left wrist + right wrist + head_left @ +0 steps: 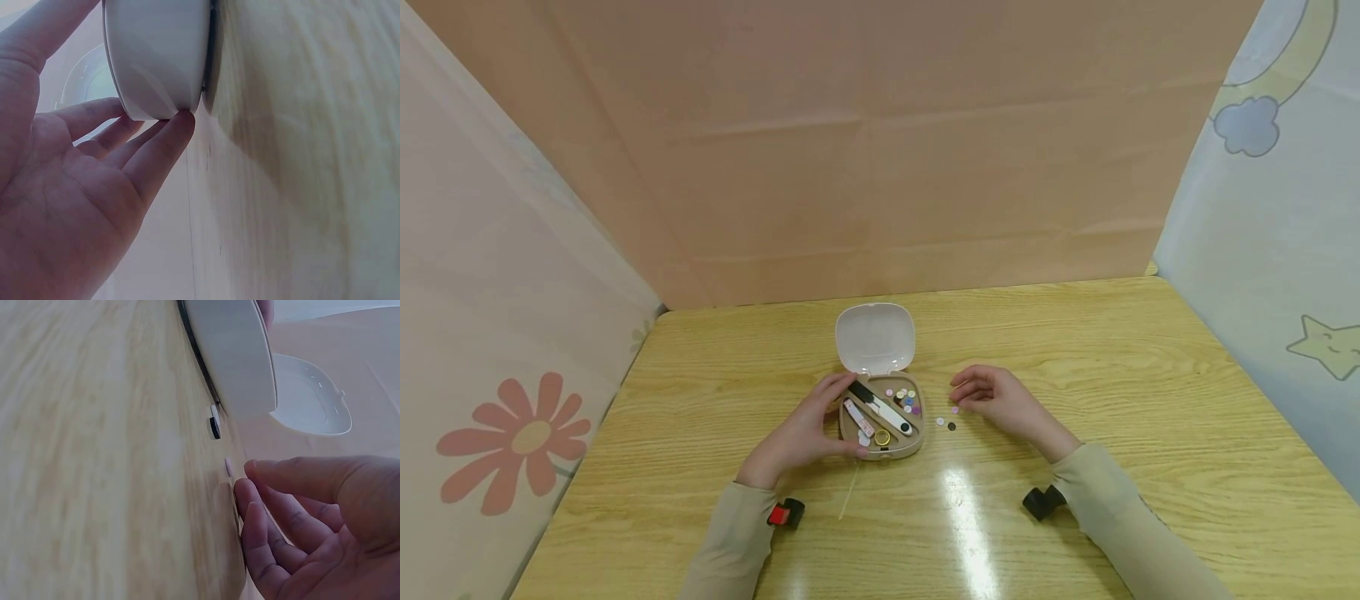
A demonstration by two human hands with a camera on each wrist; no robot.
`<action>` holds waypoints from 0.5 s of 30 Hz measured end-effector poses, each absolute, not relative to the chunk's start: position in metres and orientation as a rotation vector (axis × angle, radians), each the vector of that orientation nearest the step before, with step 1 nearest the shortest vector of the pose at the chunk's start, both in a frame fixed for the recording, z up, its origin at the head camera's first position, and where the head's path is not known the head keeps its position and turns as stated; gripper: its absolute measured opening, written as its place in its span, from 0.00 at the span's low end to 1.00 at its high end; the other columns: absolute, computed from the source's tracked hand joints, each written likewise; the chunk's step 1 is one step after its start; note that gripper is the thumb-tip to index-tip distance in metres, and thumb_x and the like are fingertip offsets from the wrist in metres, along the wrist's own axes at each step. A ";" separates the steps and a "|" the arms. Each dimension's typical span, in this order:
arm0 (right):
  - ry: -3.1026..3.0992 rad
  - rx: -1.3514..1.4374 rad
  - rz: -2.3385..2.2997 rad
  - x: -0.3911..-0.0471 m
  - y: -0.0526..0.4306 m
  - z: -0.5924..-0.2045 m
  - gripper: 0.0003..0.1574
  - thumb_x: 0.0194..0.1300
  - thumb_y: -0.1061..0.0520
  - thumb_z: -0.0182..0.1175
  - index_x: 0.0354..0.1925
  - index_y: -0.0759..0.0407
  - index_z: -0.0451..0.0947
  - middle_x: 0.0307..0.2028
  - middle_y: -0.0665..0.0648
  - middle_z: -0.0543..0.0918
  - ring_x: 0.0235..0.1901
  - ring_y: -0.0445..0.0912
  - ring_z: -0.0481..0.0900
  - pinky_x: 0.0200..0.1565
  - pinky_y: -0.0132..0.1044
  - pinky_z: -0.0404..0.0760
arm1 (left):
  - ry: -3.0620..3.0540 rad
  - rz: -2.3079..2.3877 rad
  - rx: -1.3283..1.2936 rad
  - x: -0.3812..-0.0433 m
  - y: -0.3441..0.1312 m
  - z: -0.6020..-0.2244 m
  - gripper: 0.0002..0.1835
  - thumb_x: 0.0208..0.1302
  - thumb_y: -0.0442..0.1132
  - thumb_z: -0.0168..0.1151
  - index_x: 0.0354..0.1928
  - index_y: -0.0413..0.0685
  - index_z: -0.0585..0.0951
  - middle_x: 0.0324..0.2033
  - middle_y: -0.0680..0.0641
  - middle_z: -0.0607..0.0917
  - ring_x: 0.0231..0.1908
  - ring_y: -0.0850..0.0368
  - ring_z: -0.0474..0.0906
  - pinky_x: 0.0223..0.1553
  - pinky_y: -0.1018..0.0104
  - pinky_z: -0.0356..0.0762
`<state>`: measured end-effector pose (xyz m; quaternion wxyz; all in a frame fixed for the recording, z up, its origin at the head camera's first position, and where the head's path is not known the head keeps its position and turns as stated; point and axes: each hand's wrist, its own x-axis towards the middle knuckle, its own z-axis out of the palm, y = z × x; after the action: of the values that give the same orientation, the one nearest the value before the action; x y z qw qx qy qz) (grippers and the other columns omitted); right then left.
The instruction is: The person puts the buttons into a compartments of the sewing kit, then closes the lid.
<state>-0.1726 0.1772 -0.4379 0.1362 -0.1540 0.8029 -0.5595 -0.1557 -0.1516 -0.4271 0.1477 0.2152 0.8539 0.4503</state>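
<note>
A beige sewing box (904,453) stands on the table with its white lid (876,335) raised at the back. My left hand (799,430) holds the box's left side, thumb at the front edge and fingers farther back. In its compartments lie a white-and-black snips-like tool (891,415), a pink-patterned strip (858,417), a gold ring-shaped piece (882,437) and several small buttons (910,402). To the right, my right hand (1000,405) hovers low with loosely curled fingers beside a pink button (229,467); I see nothing between its fingertips. A white button (940,422) and a black button (952,427) lie nearer the box.
The wooden table (700,375) runs back to a peach cloth backdrop (865,183). Printed cloth panels stand at the left and right. A thin pale stick (848,493) lies in front of the box. Dark wrist devices (1043,502) sit by both sleeves.
</note>
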 end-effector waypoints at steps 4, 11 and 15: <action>2.340 -0.471 -1.596 -0.173 0.176 -0.440 0.18 0.60 0.74 0.60 0.50 0.75 0.73 0.39 0.66 0.83 0.41 0.57 0.81 0.42 0.35 0.81 | 2.467 1.284 0.628 -0.155 -0.152 -0.426 0.57 0.42 0.50 0.79 0.73 0.52 0.58 0.67 0.56 0.58 0.66 0.58 0.57 0.61 0.59 0.67; 2.366 -0.478 -1.576 -0.174 0.175 -0.440 0.18 0.58 0.74 0.61 0.48 0.74 0.74 0.38 0.64 0.83 0.39 0.55 0.82 0.42 0.34 0.81 | 2.468 1.283 0.646 -0.156 -0.152 -0.428 0.57 0.41 0.52 0.79 0.73 0.52 0.57 0.68 0.56 0.58 0.66 0.58 0.57 0.61 0.60 0.67; 2.402 -0.483 -1.540 -0.175 0.174 -0.440 0.17 0.57 0.74 0.62 0.47 0.73 0.75 0.37 0.63 0.84 0.38 0.53 0.82 0.42 0.35 0.80 | 2.473 1.280 0.654 -0.157 -0.153 -0.428 0.58 0.41 0.53 0.79 0.73 0.52 0.57 0.68 0.57 0.58 0.66 0.58 0.57 0.61 0.60 0.67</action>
<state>-0.1748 0.1738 -0.4399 0.1235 -0.1655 0.8238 -0.5280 -0.1568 -0.1527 -0.4283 0.1405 0.2263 0.8560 0.4430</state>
